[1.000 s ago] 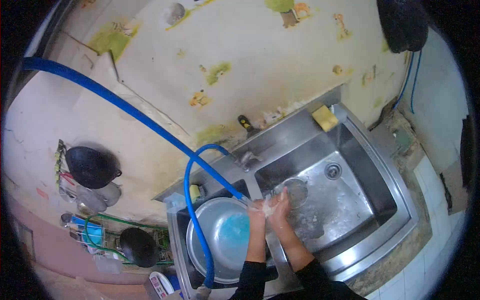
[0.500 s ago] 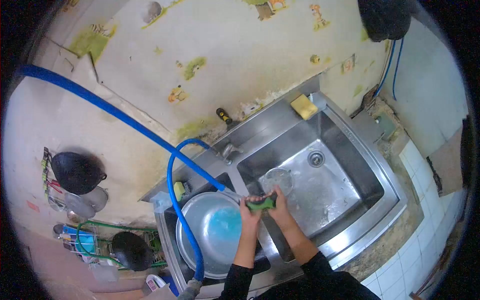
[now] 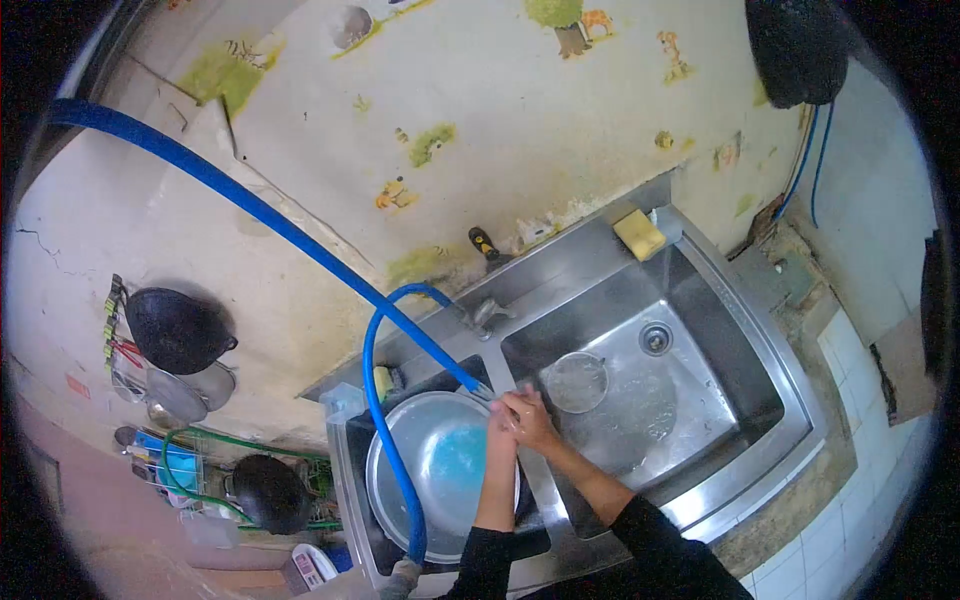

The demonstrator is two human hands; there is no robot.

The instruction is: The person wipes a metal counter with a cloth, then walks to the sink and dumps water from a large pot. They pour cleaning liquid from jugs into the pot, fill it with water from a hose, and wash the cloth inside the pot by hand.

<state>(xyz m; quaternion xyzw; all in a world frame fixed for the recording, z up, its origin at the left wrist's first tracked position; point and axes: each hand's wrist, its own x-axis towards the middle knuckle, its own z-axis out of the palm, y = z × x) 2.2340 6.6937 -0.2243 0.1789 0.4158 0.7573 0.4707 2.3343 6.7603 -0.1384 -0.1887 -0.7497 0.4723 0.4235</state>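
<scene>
My left hand [image 3: 502, 422] and my right hand [image 3: 532, 418] are pressed together above the divider [image 3: 535, 480] between the two sink bowls. Their fingers are closed over each other, and whatever lies between them is hidden. Just beyond my fingers is the clear end of a thick blue hose [image 3: 330, 262]. A large round metal basin [image 3: 385, 500] fills much of the left bowl, with a bright blue patch inside it. In the right bowl [image 3: 690, 385], close to my right hand, lies a round, see-through strainer-like thing [image 3: 578, 382]. The bowl's floor looks wet.
A yellow sponge [image 3: 640, 235] sits on the sink's back ledge, and a tap [image 3: 490, 312] rises behind the divider. A thinner blue hose [image 3: 372, 350] loops over the left bowl. At the left are a hanging wok [image 3: 180, 330] and a rack with a dark pan [image 3: 270, 492].
The green piece held between both hands is now out of sight. My hands have come together, the right closing over the left. The whole view has shifted slightly.
</scene>
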